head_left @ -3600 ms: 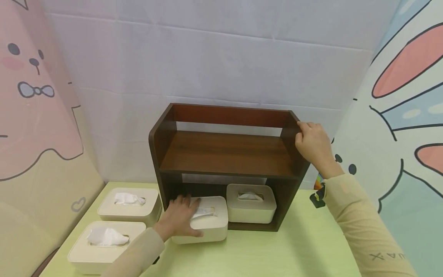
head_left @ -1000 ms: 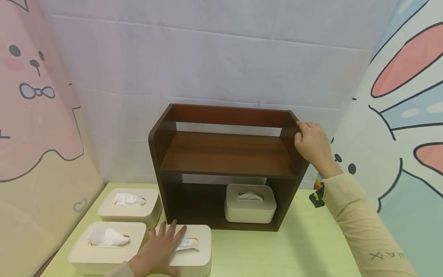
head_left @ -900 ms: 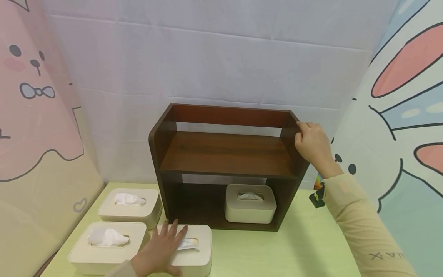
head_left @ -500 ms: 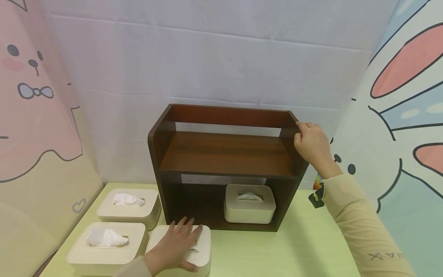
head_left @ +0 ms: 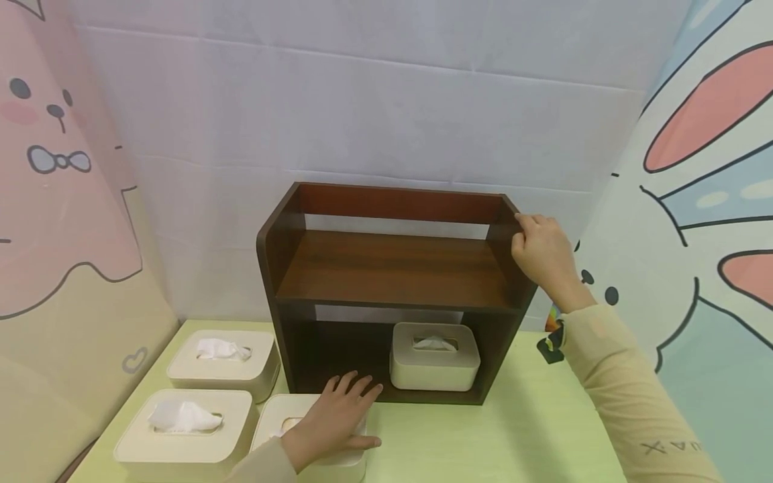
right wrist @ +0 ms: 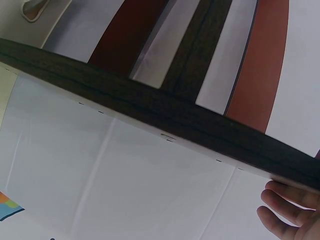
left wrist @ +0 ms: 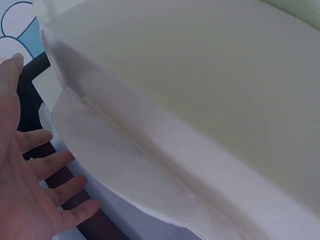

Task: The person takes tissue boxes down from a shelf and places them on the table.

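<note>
A cream tissue box (head_left: 284, 406) stands in front of the lower left of a dark brown two-tier shelf (head_left: 392, 268). My left hand (head_left: 335, 422), fingers spread, is over its right part and hides much of its top. In the left wrist view a pale box surface (left wrist: 200, 90) fills most of the frame, and the left hand (left wrist: 35, 185) shows loose fingers with nothing in them. My right hand (head_left: 546, 251) grips the upper edge of the shelf's right side panel. In the right wrist view its fingers (right wrist: 287, 200) touch the panel's outer face; the thumb is hidden.
Another tissue box (head_left: 435, 355) sits in the shelf's lower right. Two more, one behind (head_left: 223, 359) and one nearer (head_left: 184, 429), stand on the green table (head_left: 483, 443) left of the shelf. Cartoon-printed cloth (head_left: 66, 235) and a white backdrop (head_left: 362, 100) enclose the table.
The tissue box under my left hand has come out from the shelf's lower left toward the front-left. Since then the left hand has shifted right across it. The right hand stays put.
</note>
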Available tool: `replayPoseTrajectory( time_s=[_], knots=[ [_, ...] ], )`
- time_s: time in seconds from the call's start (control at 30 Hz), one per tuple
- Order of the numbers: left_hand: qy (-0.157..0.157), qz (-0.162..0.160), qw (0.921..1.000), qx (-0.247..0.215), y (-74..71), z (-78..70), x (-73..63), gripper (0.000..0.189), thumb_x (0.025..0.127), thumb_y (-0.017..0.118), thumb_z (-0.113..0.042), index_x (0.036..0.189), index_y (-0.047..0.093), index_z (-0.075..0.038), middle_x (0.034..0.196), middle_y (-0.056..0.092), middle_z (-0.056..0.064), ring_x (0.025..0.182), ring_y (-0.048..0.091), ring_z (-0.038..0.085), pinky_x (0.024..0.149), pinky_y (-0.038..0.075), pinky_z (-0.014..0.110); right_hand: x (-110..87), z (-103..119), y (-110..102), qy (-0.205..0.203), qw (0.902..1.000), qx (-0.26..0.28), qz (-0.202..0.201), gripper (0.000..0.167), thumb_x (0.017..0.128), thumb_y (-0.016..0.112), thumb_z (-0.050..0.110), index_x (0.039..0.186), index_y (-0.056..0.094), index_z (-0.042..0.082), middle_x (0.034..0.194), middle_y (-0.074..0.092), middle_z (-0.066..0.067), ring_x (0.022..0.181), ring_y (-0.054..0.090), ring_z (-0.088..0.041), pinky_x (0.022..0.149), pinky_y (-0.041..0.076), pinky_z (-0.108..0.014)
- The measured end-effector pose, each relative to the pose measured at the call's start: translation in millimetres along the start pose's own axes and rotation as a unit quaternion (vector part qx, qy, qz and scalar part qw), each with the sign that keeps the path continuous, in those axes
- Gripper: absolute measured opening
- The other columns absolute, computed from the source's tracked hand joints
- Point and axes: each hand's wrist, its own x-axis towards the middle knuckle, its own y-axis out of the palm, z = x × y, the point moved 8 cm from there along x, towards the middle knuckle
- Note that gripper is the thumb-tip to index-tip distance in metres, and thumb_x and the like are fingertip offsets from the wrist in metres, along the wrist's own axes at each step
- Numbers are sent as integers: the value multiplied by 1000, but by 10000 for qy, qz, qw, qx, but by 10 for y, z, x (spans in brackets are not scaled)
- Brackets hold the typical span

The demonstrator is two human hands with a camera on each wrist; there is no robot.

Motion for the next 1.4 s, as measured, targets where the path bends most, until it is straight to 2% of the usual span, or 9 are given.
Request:
replayPoseTrajectory(
  time_s=[0.2, 0.53, 0.77, 1.07, 1.23, 1.4],
  knots=[
    [97, -341, 9993, 124, -26, -57, 174, 76, 80, 37, -72, 132, 46, -18, 129, 51, 5, 117, 47, 33, 90, 43, 48, -2, 3, 2, -29, 10000, 33, -17, 38, 83, 40, 4, 115, 56, -10, 111, 57, -30, 99, 52, -47, 83, 43, -55],
    [-84, -278, 9994, 168, -11, -32, 510, 73, 82, 39, -69, 136, 41, -20, 131, 49, 5, 120, 45, 31, 92, 43, 46, 12, -10, 19, -31, 10000, 28, -51, 38, 83, 39, 5, 114, 56, -10, 111, 58, -29, 98, 52, -47, 83, 44, -55],
    [-179, -621, 9978, 121, 10, 9, 710, 69, 81, 50, -63, 134, 44, -19, 129, 51, 5, 116, 48, 30, 88, 45, 46, 18, -1, 41, -12, 10000, 16, -6, 39, 83, 39, 5, 116, 56, -9, 112, 57, -29, 99, 52, -47, 82, 43, -55],
    [-416, -837, 9956, -1, 50, 101, 937, 66, 78, 59, -59, 128, 50, -17, 127, 54, 7, 113, 51, 31, 83, 47, 47, 13, -13, 50, -10, 10000, 17, -21, 40, 83, 38, 5, 115, 56, -9, 111, 58, -28, 99, 52, -46, 82, 44, -55],
    [-662, -654, 9956, -116, 118, 149, 1052, 70, 79, 57, -60, 131, 48, -15, 130, 51, 10, 114, 50, 31, 84, 48, 46, 10, -26, 34, 16, 10000, 6, -44, 40, 83, 38, 5, 115, 56, -9, 111, 57, -28, 99, 52, -46, 82, 44, -55],
    [-902, -318, 9937, -591, 207, 183, 1139, 78, 78, 57, -61, 136, 41, -11, 135, 43, 14, 118, 46, 36, 86, 46, 49, 12, -25, 34, -22, 10000, 26, -89, 39, 83, 39, 5, 114, 56, -10, 110, 58, -29, 98, 52, -46, 83, 43, -54]
  ],
)
